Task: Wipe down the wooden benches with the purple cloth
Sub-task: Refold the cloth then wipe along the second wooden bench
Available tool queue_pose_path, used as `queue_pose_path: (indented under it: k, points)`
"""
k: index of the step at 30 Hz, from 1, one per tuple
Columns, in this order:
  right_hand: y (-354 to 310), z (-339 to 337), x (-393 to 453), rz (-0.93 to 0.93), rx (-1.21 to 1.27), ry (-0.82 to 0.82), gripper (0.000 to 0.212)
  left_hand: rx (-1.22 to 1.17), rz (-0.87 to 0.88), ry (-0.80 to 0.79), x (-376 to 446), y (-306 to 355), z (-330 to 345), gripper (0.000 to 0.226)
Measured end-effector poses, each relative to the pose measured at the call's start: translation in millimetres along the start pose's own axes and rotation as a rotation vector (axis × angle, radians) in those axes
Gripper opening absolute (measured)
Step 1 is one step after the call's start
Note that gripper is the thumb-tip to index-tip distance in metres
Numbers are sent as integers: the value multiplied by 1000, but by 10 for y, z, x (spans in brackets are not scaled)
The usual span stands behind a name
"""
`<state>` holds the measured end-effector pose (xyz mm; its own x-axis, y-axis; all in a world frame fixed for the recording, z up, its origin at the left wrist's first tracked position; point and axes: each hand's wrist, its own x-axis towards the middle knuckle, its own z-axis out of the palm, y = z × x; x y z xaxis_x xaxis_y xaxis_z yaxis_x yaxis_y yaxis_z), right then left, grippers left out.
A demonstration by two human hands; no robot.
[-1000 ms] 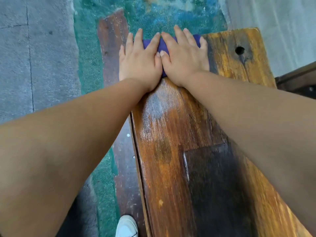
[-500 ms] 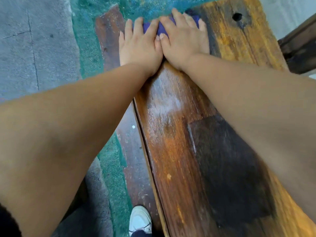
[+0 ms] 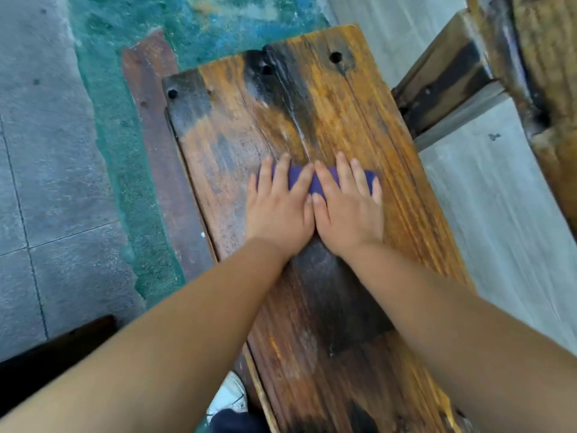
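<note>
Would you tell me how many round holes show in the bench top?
3: far left corner hole, middle hole, far right hole. Arms might hide others.

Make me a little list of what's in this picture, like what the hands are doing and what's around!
left hand: flat, palm down, pressing on the purple cloth
right hand: flat, palm down, pressing the same cloth, thumb side touching the left hand
purple cloth: bunched under the fingers of both hands, mostly covered
wooden bench: brown and orange planks with dark patches; three round holes near its far end
floor: grey tiles on the left, worn green paint beside the bench
shoe: white shoe on the floor beside the bench
</note>
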<state>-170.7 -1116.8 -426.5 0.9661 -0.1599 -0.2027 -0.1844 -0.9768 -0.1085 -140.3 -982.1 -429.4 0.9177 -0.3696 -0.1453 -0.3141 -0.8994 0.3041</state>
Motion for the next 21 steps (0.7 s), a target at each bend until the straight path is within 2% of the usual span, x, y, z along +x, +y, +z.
queue_pose_path:
  k: [4,8,13,21]
  points:
    - [159,97,-431,96,-15,-49,60,-1,60,-66,-275,178,116,55]
    - [204,130,-215,52,-31,-34,60,14,114,-58,-85,83,110,55]
    - [326,19,461,3,6,29,60,33,138,-8,588,49,23,56]
    - [378,-212,1705,-24,26,82,60,33,61,83,1750,-21,-140,54]
